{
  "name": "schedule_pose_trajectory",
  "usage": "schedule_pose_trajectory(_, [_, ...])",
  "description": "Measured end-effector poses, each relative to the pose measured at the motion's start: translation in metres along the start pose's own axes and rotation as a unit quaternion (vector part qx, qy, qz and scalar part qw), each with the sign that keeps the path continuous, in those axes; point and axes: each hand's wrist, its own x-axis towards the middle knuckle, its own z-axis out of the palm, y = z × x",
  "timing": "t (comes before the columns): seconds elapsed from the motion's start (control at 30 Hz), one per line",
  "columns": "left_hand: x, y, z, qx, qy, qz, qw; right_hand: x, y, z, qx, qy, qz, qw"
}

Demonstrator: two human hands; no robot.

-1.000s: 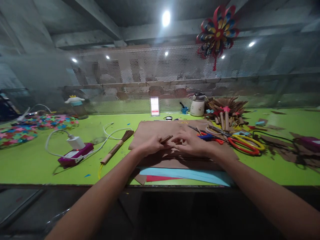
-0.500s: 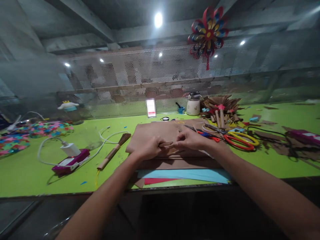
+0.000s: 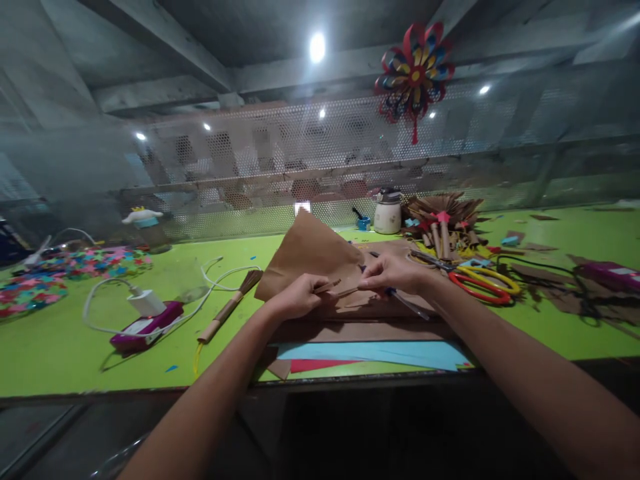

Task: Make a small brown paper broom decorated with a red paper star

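My left hand [image 3: 300, 295] is closed, with a narrow folded strip of brown paper [image 3: 347, 292] between its thumb and fingers. The thumb and fingertips of my right hand [image 3: 393, 273] pinch the strip's other end. Behind both hands, a large brown paper sheet [image 3: 307, 250] stands up with one corner pointed toward the back. More brown paper [image 3: 370, 329] lies flat beneath them. A slim pen-like thing [image 3: 407, 303] shows below my right hand, partly hidden. Scissors with red and yellow handles [image 3: 480, 287] lie to the right of that wrist.
Light blue paper strips [image 3: 370, 351] lie at the table's front edge. To the left are a brown paper bundle [image 3: 225, 313] and a purple power strip [image 3: 145, 327] with a cable. A white jug [image 3: 388, 212] and folded paper flowers [image 3: 443, 213] stand behind at right.
The large brown sheet's far part has risen into a peak, now covering most of the bright screen behind. My right hand has shifted slightly, and the small red-handled scissors are now hidden.
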Motion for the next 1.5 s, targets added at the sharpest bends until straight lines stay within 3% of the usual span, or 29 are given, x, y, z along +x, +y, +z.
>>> schedule_pose_trajectory(0.1, [0.0, -0.002, 0.0, -0.015, 0.01, -0.005, 1.0, -0.002, 0.001, -0.004, 0.023, -0.035, -0.01, 0.999])
schedule_pose_trajectory(0.3, [-0.003, -0.005, 0.0, -0.122, -0.054, -0.058, 0.989, -0.006, -0.002, -0.005, 0.034, -0.078, -0.046, 0.995])
schedule_pose_trajectory(0.5, [-0.005, -0.004, -0.003, -0.141, -0.026, -0.083, 0.986, -0.003, 0.003, -0.005, 0.027, -0.076, -0.062, 0.995])
schedule_pose_trajectory(0.63, [-0.007, -0.003, -0.008, -0.177, -0.011, -0.081, 0.981, -0.001, 0.007, -0.004, 0.118, -0.043, -0.088, 0.988])
schedule_pose_trajectory(0.8, [-0.01, -0.002, -0.006, -0.277, -0.017, -0.079, 0.958, 0.002, 0.0, 0.013, 0.148, -0.095, -0.141, 0.974])
schedule_pose_trajectory(0.93, [-0.01, -0.002, 0.001, -0.313, -0.055, -0.053, 0.947, 0.005, -0.006, 0.026, 0.103, -0.054, -0.219, 0.969])
schedule_pose_trajectory(1.03, [-0.008, -0.003, 0.003, -0.332, -0.072, -0.043, 0.94, 0.004, -0.007, 0.027, 0.084, -0.021, -0.237, 0.968])
schedule_pose_trajectory(1.13, [-0.005, -0.007, 0.002, -0.314, -0.012, -0.056, 0.948, 0.004, -0.004, 0.022, 0.081, -0.008, -0.215, 0.973])
schedule_pose_trajectory(1.23, [0.0, -0.011, 0.001, -0.302, 0.089, -0.075, 0.946, 0.007, 0.0, 0.016, -0.025, -0.015, -0.177, 0.984])
schedule_pose_trajectory(1.37, [0.008, -0.015, 0.006, -0.24, 0.109, -0.064, 0.962, 0.017, 0.009, 0.013, -0.239, -0.054, -0.168, 0.955])
schedule_pose_trajectory(1.5, [0.011, -0.018, 0.013, -0.035, 0.122, -0.005, 0.992, 0.028, 0.018, 0.015, -0.297, -0.065, -0.178, 0.936])
